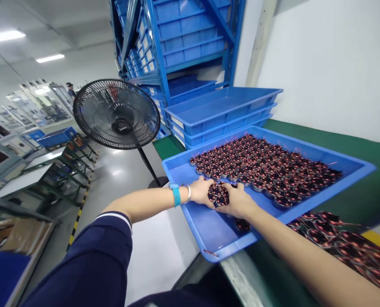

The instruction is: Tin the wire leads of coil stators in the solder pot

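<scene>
At frame centre, the left hand (203, 192) and right hand (237, 200) cup a cluster of copper coils (218, 195) inside the blue tray (209, 230); loosely curled fingers could spill coils or snag wires.

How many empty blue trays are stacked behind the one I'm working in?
3 visible: the top tray, the second tray directly under it, the third tray at the bottom; more may be hidden.

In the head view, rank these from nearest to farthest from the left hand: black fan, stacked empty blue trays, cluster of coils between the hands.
1. Cluster of coils: touching the left hand, in the near tray.
2. Stacked empty blue trays: behind the filled tray, by the wall.
3. Black fan: on the floor, off to the left.
</scene>
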Tool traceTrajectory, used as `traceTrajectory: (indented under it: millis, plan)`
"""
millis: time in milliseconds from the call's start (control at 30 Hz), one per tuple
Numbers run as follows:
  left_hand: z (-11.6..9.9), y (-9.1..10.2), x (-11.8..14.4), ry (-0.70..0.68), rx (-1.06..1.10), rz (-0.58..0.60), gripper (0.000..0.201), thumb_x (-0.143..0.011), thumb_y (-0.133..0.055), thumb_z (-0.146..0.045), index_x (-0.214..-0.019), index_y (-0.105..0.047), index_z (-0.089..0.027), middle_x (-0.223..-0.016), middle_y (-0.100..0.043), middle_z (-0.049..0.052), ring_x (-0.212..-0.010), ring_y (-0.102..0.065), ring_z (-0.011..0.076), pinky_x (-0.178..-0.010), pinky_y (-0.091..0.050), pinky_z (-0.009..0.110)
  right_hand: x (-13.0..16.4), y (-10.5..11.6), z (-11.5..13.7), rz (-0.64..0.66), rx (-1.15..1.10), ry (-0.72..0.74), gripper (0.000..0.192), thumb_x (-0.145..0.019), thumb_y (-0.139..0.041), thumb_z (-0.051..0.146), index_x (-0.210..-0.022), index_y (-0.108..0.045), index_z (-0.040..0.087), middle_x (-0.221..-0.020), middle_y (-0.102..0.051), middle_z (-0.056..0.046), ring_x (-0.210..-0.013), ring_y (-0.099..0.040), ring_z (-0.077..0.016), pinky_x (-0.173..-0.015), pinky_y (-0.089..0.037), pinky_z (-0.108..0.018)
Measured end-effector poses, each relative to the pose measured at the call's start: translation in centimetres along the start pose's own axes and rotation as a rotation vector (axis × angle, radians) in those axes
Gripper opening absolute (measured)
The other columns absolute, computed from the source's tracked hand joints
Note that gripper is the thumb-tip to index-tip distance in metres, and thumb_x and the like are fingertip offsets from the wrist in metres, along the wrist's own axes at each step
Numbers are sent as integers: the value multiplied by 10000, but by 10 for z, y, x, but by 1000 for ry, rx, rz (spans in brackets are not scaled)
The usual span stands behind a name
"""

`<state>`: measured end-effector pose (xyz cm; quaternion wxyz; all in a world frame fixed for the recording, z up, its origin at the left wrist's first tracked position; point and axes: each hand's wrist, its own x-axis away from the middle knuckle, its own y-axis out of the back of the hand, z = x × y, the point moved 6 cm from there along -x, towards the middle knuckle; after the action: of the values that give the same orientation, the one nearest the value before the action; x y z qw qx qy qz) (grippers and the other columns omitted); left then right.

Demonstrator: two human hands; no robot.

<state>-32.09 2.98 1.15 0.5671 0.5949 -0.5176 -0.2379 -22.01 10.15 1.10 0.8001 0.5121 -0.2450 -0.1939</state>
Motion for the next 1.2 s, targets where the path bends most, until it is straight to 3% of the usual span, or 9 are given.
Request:
traceTrajectory:
  millis: [233, 333, 433, 567, 700, 867, 967, 1067, 1200]
  plan:
    - [-25, 50, 25, -73, -56, -177, 785, -652, -796, -399, -1302, -410, -186, -1213, -450, 109, -1108, -576, 279, -922, -508, 339, 21, 50, 11, -164, 13, 11, 823, -675, -790, 383, -1405, -453, 208, -1381, -317, -201, -971, -683, -321, -904, -508, -423]
    - [-48, 75, 42, -96, -98, -236, 805, -661, -788, -405, -1315, -374, -183, -1234, -418, 122, -1113, -575, 299, -924, -510, 357, 42, 77, 9, -249, 21, 14, 841, -700, -769, 443, -1432, -423, 214, -1413, -282, -210, -977, -672, -352, -889, -514, -461]
    - [-83, 82, 66, -154, -102, -258, 765, -701, -754, -402, -1319, -355, -188, -1237, -391, 121, -1062, -612, 296, -896, -525, 373, 79, 91, -8, -357, 31, 1, 852, -696, -759, 485, -1424, -431, 188, -1424, -277, -227, -1013, -645, -395, -878, -517, -491]
    - [-140, 56, 99, -298, -68, -226, 694, -729, -732, -378, -1294, -370, -201, -1244, -381, 119, -955, -661, 263, -810, -556, 362, 151, 76, -53, -482, 82, -59, 797, -720, -696, 528, -1402, -451, 196, -1418, -280, -227, -1095, -581, -455, -856, -523, -522]
    - [-194, 5, 129, -502, -27, -137, 592, -782, -675, -362, -1271, -394, -183, -1247, -402, 150, -922, -677, 271, -767, -570, 373, 237, 37, -99, -576, 69, -175, 756, -715, -636, 566, -1377, -455, 249, -1386, -308, -207, -1215, -483, -494, -882, -519, -551]
    - [-228, -63, 155, -628, 25, 86, 652, -743, -696, -424, -1274, -401, -189, -1235, -423, 163, -934, -679, 284, -779, -575, 381, 313, -23, -134, -602, -12, -354, 769, -701, -630, 527, -1419, -393, 384, -1293, -425, -158, -1252, -488, -442, -947, -490, -577]
    - [-228, -91, 157, -589, -26, 163, 738, -693, -742, -452, -1295, -400, -198, -1258, -431, 172, -986, -668, 293, -805, -569, 378, 319, -54, -150, -470, -72, -368, 713, -684, -623, 558, -1349, -496, 334, -1240, -493, -163, -1186, -555, -426, -928, -505, -567]
    - [-222, -102, 145, -538, -88, 203, 794, -656, -770, -480, -1305, -402, -208, -1262, -462, 172, -1074, -632, 308, -826, -559, 378, 302, -68, -157, -336, -66, -348, 694, -666, -624, 582, -1275, -574, 253, -1200, -524, -182, -1119, -605, -399, -900, -530, -527]
    - [-218, -92, 117, -544, -138, 196, 782, -625, -793, -486, -1259, -437, -198, -1170, -545, 144, -1235, -521, 327, -867, -539, 364, 271, -56, -152, -421, 28, -346, 679, -721, -577, 588, -1282, -564, 205, -1256, -479, -215, -1093, -621, -395, -841, -549, -511]
